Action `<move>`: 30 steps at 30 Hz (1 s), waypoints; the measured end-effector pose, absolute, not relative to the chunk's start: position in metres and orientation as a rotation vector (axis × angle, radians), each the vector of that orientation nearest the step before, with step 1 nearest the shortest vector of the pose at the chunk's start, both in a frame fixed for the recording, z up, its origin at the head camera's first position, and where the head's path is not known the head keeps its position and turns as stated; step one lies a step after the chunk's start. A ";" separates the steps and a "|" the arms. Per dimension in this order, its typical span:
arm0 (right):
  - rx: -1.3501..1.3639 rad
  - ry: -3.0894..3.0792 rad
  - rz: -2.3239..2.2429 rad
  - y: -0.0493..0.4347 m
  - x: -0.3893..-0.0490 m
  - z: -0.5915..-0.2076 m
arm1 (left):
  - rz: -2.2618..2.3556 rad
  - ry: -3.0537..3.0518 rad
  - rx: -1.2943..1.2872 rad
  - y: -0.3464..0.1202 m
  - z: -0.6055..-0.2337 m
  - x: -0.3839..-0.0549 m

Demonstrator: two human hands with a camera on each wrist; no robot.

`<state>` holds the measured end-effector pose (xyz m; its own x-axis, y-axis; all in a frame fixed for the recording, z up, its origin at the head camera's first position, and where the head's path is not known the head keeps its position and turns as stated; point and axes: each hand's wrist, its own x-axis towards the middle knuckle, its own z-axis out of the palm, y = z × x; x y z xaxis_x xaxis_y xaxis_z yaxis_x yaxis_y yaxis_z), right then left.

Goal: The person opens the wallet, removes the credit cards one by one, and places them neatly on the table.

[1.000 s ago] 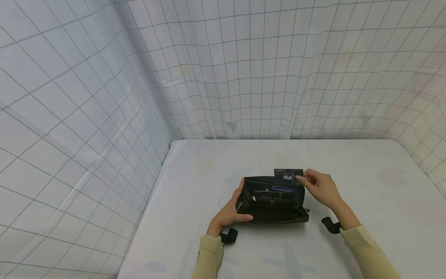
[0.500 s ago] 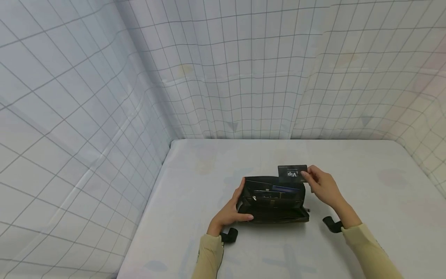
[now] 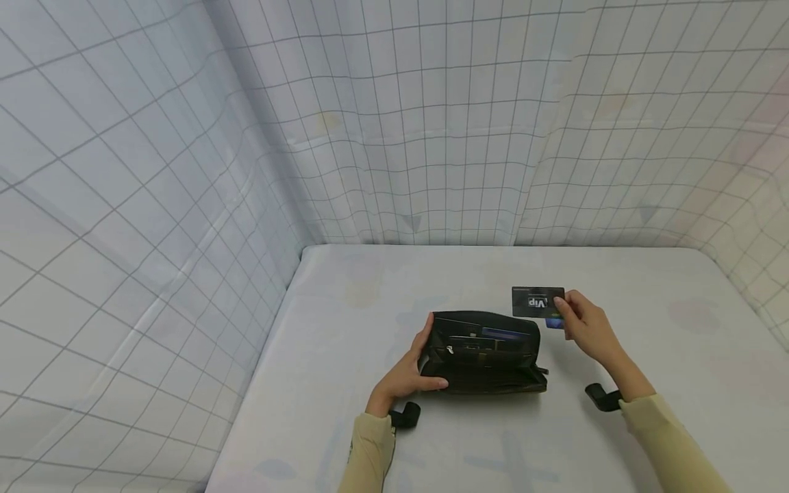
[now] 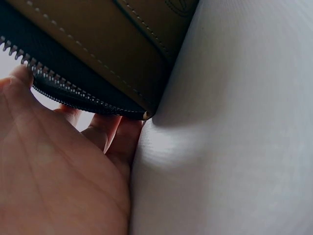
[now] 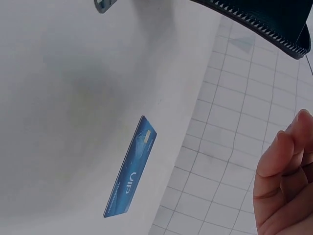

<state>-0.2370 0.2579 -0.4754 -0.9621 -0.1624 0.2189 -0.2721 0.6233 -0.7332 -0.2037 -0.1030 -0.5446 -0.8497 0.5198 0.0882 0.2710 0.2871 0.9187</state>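
The black Vip card (image 3: 529, 301) has just come away from my long zip wallet (image 3: 483, 383): a second ago it overlapped the wallet's far edge toward the right, and now it hangs wholly clear, beyond the wallet's right-hand far corner. I judge that getting this card out of the wallet is done, with only its placing unsettled. My right hand (image 3: 588, 330) pinches it by its right end, thumb on the face toward me, the fingers folded in behind. Under that card in the head view, a strip of blue shows; the right wrist view makes it out as a blue VIP card (image 5: 131, 171) lying flat on the white tabletop (image 5: 63, 147), off the wallet's right end and apart from my fingers. My left hand (image 3: 403, 374) hasn't shifted: it wraps the wallet's left end, thumb along the near lip and fingers behind the far corner, keeping the mouth spread wide. Inside the wallet, the far section holds another blue card (image 3: 504, 334) in a slot to the right, and a silver zip pull (image 3: 450, 350) sits toward the left. Thin edges show around the middle slots, too small to name. The wallet's near section is dark, so I can't tell whether anything is in it.
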 end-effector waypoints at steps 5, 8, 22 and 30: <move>0.354 -2.730 1.243 0.268 -0.239 -0.478 | 1.572 2.324 0.722 -0.103 -0.543 -0.203; 0.348 -2.737 1.225 0.274 -0.242 -0.481 | 1.571 2.319 0.728 -0.103 -0.533 -0.200; 0.207 -2.822 1.297 0.323 -0.246 -0.483 | 1.577 2.302 0.725 -0.102 -0.521 -0.195; 0.114 -2.875 1.292 0.357 -0.246 -0.489 | 1.599 2.323 0.746 -0.104 -0.541 -0.202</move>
